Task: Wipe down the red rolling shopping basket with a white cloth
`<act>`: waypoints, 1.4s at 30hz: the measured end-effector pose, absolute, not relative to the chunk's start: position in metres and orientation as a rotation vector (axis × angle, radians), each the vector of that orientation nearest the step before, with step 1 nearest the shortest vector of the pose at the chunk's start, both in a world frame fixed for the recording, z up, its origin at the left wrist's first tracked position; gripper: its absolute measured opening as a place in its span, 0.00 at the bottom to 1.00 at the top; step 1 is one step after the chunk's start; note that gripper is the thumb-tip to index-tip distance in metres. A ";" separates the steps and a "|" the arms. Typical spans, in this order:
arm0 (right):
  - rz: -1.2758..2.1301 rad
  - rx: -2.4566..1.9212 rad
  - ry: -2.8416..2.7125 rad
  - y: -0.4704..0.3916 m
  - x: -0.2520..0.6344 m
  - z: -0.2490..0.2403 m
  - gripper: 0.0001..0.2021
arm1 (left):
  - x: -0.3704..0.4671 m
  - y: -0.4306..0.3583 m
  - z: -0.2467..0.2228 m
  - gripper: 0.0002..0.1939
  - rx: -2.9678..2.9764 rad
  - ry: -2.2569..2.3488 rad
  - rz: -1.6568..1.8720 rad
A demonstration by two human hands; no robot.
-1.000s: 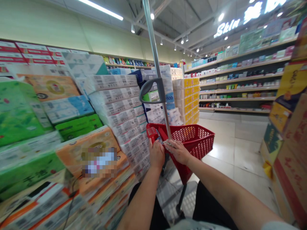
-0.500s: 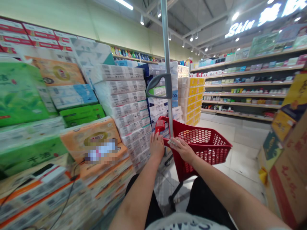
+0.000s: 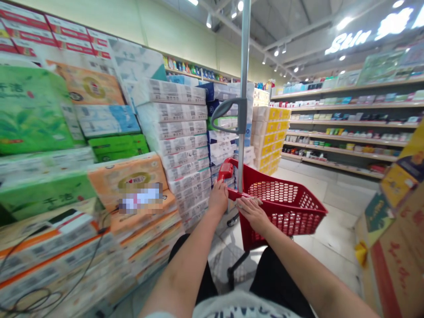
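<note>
A red shopping basket cart (image 3: 286, 210) with perforated sides stands in front of my body, a grey metal pole (image 3: 244, 66) with a grey loop handle (image 3: 227, 115) rising from its near edge. My left hand (image 3: 218, 198) is wrapped round the left part of the red rim, just below a red grip piece (image 3: 226, 170). On the rim right of the pole rests my right hand (image 3: 253, 214), its fingers extended over the edge and close to a small pale strip I cannot make out.
Stacked tissue packs (image 3: 179, 132) rise on the left, with a loose black cable (image 3: 29, 300) at lower left. Yellow-and-white packs (image 3: 270, 139) stand beyond the cart. Shelves (image 3: 344, 128) line the right rear; cardboard boxes (image 3: 397, 256) are at the right edge. Tiled floor (image 3: 334, 221) lies between.
The view has shifted, so the cart, pole and background sit slightly further right. My right hand's fingers have moved a little on the rim; my left hand keeps its hold.
</note>
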State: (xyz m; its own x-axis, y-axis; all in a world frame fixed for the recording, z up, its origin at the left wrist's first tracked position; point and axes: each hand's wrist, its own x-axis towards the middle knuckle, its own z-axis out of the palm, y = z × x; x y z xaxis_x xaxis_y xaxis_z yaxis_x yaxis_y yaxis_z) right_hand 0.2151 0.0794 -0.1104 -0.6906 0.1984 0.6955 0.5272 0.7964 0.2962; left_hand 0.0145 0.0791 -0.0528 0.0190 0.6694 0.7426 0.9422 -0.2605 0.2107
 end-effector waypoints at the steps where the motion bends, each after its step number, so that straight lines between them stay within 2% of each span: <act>1: -0.643 -0.512 -2.315 0.080 0.215 -0.105 0.24 | 0.014 0.079 -0.054 0.17 -1.946 -1.646 -1.119; 7: -0.677 -0.617 -2.216 0.083 0.194 -0.059 0.24 | 0.008 0.076 -0.054 0.16 -1.996 -1.584 -1.089; 14: -0.643 -0.523 -2.289 0.076 0.189 -0.094 0.19 | 0.008 0.072 -0.055 0.15 -1.968 -1.714 -1.210; 20: -0.653 -0.537 -2.243 0.082 0.184 -0.061 0.20 | 0.005 0.072 -0.057 0.13 -2.054 -1.642 -1.262; 26: -0.642 -0.532 -2.204 0.080 0.174 -0.062 0.19 | 0.004 0.067 -0.058 0.14 -2.027 -1.676 -1.299; 32: -0.619 -0.586 -2.192 0.082 0.172 -0.019 0.20 | -0.001 0.071 -0.055 0.16 -2.088 -1.566 -1.238; 38: -0.642 -0.609 -2.262 0.080 0.169 -0.033 0.19 | -0.001 0.071 -0.059 0.15 -2.029 -1.636 -1.343; 42: -0.645 -0.583 -2.226 0.085 0.168 -0.002 0.19 | -0.002 0.070 -0.056 0.15 -2.030 -1.634 -1.297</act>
